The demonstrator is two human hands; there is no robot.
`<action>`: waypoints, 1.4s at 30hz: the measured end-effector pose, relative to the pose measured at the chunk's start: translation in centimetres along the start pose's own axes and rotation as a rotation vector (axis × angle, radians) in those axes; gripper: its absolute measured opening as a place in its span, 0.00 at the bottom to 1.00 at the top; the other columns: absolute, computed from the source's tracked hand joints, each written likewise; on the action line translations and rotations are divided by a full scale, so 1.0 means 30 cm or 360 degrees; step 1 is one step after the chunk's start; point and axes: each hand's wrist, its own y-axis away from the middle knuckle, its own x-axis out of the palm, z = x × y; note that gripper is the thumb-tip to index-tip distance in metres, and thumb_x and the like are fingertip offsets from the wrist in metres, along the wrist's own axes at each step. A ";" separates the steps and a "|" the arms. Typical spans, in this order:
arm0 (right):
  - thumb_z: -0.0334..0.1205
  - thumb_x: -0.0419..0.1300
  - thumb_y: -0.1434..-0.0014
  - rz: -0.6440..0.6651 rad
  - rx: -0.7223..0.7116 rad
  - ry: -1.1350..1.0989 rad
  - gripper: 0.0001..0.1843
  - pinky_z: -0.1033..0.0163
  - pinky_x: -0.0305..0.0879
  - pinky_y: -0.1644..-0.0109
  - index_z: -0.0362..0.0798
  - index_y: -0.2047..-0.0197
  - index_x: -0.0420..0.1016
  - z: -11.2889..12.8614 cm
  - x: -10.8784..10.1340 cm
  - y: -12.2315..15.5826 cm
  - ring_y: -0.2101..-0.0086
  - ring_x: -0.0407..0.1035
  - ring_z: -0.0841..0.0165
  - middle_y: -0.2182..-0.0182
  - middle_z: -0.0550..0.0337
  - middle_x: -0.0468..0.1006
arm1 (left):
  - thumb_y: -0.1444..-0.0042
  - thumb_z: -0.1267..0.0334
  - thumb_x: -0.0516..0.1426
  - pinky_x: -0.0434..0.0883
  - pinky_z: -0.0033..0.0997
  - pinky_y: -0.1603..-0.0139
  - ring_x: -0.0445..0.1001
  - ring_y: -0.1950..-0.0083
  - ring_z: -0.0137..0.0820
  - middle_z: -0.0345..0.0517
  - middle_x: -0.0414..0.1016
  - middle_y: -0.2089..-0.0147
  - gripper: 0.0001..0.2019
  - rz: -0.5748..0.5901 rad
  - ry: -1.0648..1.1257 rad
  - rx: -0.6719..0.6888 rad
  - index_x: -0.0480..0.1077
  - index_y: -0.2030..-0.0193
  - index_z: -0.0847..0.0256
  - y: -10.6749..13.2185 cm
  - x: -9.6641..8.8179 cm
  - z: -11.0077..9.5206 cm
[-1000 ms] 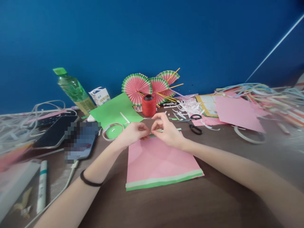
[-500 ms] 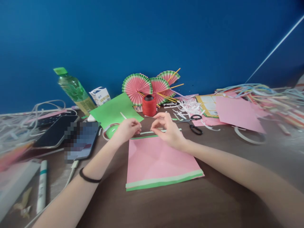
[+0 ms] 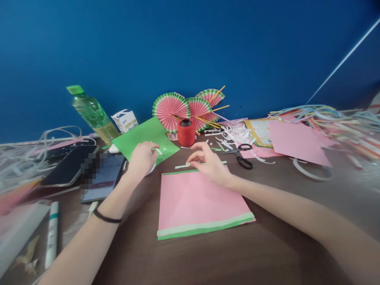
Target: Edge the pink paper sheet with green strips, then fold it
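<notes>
My left hand (image 3: 144,158) is over the near edge of a green paper sheet (image 3: 145,132), fingers pinched on a small white paper strip (image 3: 159,151). Under that hand the tape roll (image 3: 151,169) is mostly hidden. Close to the far edge of a pink paper sheet (image 3: 198,198) with green bands along its near and far edges is my right hand (image 3: 210,164). Its thumb and fingers curl together in a pinch; whatever lies between the tips is too small to name. A narrow pale green strip (image 3: 181,166) lies behind the right fingertips on the table.
A red thread spool (image 3: 186,134) stands before pleated watermelon-like paper fans (image 3: 170,111). Black-handled scissors (image 3: 245,162) lie by white paper shreds (image 3: 237,134). Leftward are a green bottle (image 3: 93,113), phones (image 3: 71,164) and a marker (image 3: 52,233); pink paper (image 3: 297,142) lies right.
My left hand has moved left and slightly up, away from the right fingertips, onto the green sheet beside the white strip. My right hand stays nearly in place.
</notes>
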 end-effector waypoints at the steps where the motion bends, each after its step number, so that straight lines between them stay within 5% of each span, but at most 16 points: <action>1: 0.30 0.53 0.50 -0.0015 0.0010 -0.0042 0.18 0.61 0.66 0.60 0.51 0.56 0.53 -0.004 0.000 -0.003 0.68 0.71 0.71 0.70 0.64 0.73 | 0.51 0.66 0.48 0.65 0.34 0.53 0.71 0.57 0.38 0.49 0.75 0.58 0.14 0.0095 0.0164 0.0033 0.74 0.63 0.61 0.002 0.003 -0.012; 4: 0.30 0.54 0.51 -0.0065 0.0013 -0.0110 0.20 0.62 0.66 0.63 0.51 0.55 0.52 -0.009 0.000 -0.007 0.70 0.70 0.73 0.68 0.65 0.69 | 0.50 0.59 0.49 0.67 0.29 0.57 0.73 0.61 0.33 0.45 0.76 0.63 0.13 0.0559 0.0728 0.0143 0.73 0.66 0.61 0.014 0.012 -0.052; 9: 0.30 0.55 0.51 -0.0075 -0.0036 -0.0094 0.21 0.64 0.66 0.64 0.52 0.55 0.52 -0.005 0.003 -0.005 0.72 0.69 0.75 0.69 0.66 0.66 | 0.53 0.58 0.54 0.68 0.28 0.63 0.74 0.64 0.32 0.42 0.77 0.66 0.10 0.0795 0.1032 0.0161 0.71 0.67 0.60 0.054 0.030 -0.114; 15: 0.32 0.56 0.50 -0.0038 0.0020 -0.0202 0.19 0.62 0.67 0.62 0.52 0.56 0.54 0.000 0.005 -0.003 0.71 0.70 0.74 0.67 0.65 0.67 | 0.55 0.61 0.55 0.69 0.31 0.62 0.74 0.66 0.32 0.43 0.76 0.71 0.06 0.0786 0.1250 0.0054 0.68 0.73 0.62 0.069 0.042 -0.136; 21: 0.40 0.58 0.50 -0.0135 0.0170 -0.0348 0.09 0.63 0.67 0.64 0.47 0.69 0.62 0.015 -0.020 -0.023 0.69 0.71 0.71 0.64 0.58 0.71 | 0.58 0.62 0.55 0.68 0.28 0.69 0.72 0.73 0.29 0.42 0.74 0.76 0.06 0.0642 0.1251 -0.0125 0.67 0.75 0.63 0.044 0.039 -0.122; 28: 0.41 0.61 0.54 -0.0056 0.0284 -0.0346 0.09 0.62 0.65 0.59 0.45 0.75 0.66 0.022 -0.028 -0.030 0.68 0.68 0.72 0.58 0.55 0.74 | 0.58 0.64 0.55 0.69 0.27 0.67 0.72 0.72 0.27 0.40 0.75 0.76 0.04 0.0682 0.1298 -0.0148 0.69 0.76 0.63 0.047 0.035 -0.128; 42: 0.40 0.62 0.56 -0.0120 0.0426 -0.0372 0.10 0.61 0.66 0.62 0.46 0.74 0.66 0.007 -0.025 -0.033 0.69 0.71 0.69 0.74 0.62 0.73 | 0.59 0.63 0.58 0.70 0.29 0.62 0.74 0.69 0.27 0.42 0.77 0.72 0.06 0.0795 0.1451 -0.0239 0.70 0.73 0.63 0.057 0.026 -0.139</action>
